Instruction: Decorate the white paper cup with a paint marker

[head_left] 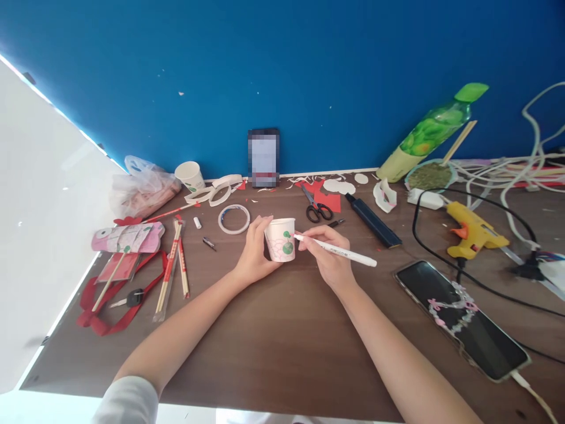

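Observation:
A white paper cup (281, 240) with a green leaf print and pink scale-like lines stands near the middle of the table. My left hand (256, 250) is wrapped round its left side, thumb low and fingers near the rim. In my right hand (329, 253) a white marker (353, 255) is gripped like a pen, its pink tip at or very near the cup's right side, by the green print. Whether the tip touches the paper I cannot tell. A white marker cap (197, 223) lies off to the left.
Behind the cup are scissors (318, 211), red paper (329, 201) and a tape roll (233, 219). A phone (263, 158) leans on the blue wall. To the right lie a yellow glue gun (474, 229), its black cord and another phone (463, 321). Chopsticks (169, 268) lie left.

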{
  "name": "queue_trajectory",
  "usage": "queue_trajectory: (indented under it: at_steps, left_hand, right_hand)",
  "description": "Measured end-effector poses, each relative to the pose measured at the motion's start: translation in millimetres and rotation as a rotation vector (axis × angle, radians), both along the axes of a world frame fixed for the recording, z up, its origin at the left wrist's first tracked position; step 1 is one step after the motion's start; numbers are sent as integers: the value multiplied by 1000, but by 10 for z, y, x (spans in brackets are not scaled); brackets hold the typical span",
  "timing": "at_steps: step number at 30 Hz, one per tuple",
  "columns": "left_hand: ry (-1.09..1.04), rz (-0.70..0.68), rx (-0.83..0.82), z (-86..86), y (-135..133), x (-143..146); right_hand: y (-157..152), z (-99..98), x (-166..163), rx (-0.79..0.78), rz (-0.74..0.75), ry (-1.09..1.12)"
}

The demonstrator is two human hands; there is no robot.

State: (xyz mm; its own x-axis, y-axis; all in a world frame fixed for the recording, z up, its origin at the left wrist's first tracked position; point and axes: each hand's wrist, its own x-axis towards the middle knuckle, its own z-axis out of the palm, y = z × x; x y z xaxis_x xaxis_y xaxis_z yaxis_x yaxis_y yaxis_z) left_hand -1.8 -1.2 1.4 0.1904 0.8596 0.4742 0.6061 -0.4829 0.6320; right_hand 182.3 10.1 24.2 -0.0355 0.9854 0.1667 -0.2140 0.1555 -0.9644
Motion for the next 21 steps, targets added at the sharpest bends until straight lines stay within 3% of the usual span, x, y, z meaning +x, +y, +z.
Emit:
queue_trajectory:
  at_steps: [8,21]
  left_hand:
    - [-39,8,-48,-18,5,2]
    - [-55,-37,-90,-8,-16,14]
  right_hand:
    - [-2,54,-17,-83,44,95]
    - [-208,132,-27,100,-49,-150]
